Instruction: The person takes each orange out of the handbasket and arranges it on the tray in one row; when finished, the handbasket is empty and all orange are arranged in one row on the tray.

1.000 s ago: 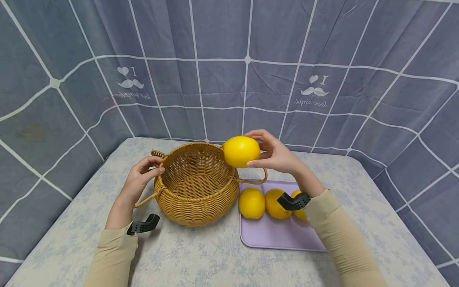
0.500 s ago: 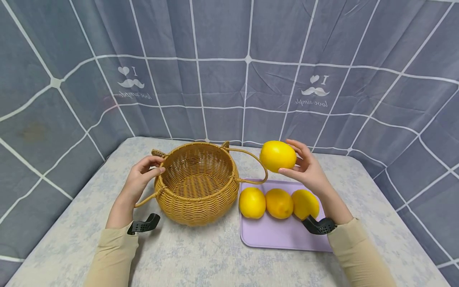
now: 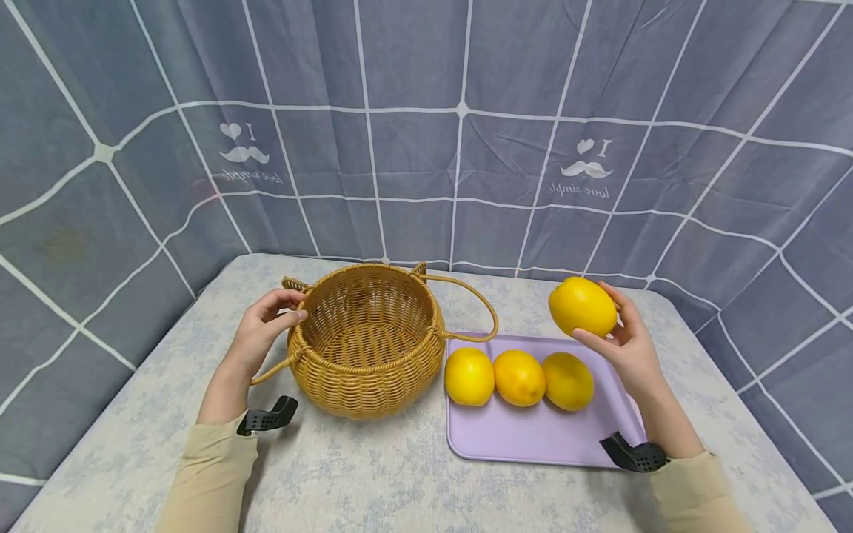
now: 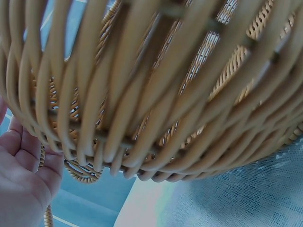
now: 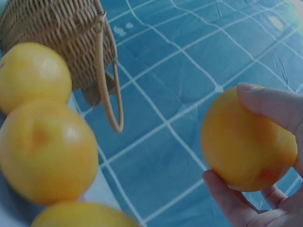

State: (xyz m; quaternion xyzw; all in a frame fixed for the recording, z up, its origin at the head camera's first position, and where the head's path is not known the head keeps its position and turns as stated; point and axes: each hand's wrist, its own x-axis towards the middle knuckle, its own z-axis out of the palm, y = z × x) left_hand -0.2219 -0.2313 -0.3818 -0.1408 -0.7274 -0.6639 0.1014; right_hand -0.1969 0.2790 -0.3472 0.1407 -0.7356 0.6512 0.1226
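My right hand holds a lemon between thumb and fingers, raised over the back right corner of the lilac tray. In the right wrist view the same lemon fills the right side. Three more yellow fruits stand in a row along the tray, the left one close beside the wicker basket. My left hand grips the basket's left rim, thumb over the edge. The left wrist view shows that hand against the woven wall, the inside of its grip partly hidden.
The basket's right handle sticks out sideways over the tray's back left corner. Its left handle hangs beside my left wrist. A grey checked curtain rises behind the patterned tablecloth.
My right hand has carried the lemon rightward and a little lower, from the basket's right rim to above the tray's right side. The left hand and basket stay put.
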